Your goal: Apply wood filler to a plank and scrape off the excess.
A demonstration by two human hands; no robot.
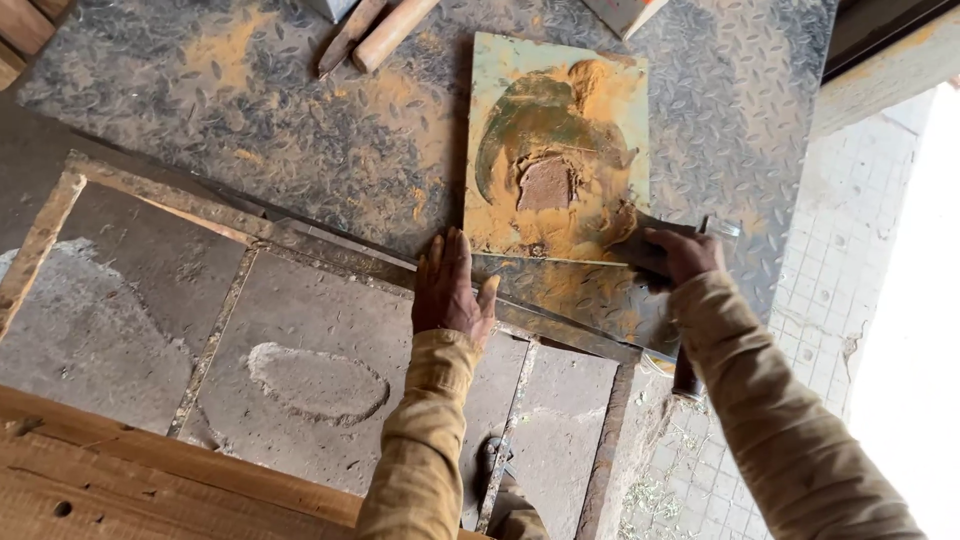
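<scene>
My left hand (pixel 448 290) lies flat and open, palm down, fingers together and thumb spread, on the near edge of the tabletop (pixel 300 130). It holds nothing. Its fingertips sit just short of the lower left corner of the flat plate (pixel 510 90).

My right hand (pixel 680 255) is closed around a dark-handled tool (pixel 650 248) at the plate's lower right corner; the tool's working end is hidden under my fingers, so I cannot tell its kind. A small shiny metal piece (pixel 722 228) shows just beyond my knuckles.

The plate is rectangular, pale green where bare, lying flat on the tabletop and coated with orange-brown powder. Near its middle sits a small reddish-brown block (pixel 546 184), with powder heaped around it.

The tabletop is patterned steel sheet, dusted with the same orange powder (pixel 225 55). Two wooden handles (pixel 372 32) lie at its far edge, touching each other.

Below the tabletop's near edge, a rusty metal frame (pixel 215 335) divides grey slabs (pixel 310 380). A wooden plank (pixel 150 480) runs along the lower left. Pale tiled floor (pixel 830 290) shows to the right.
</scene>
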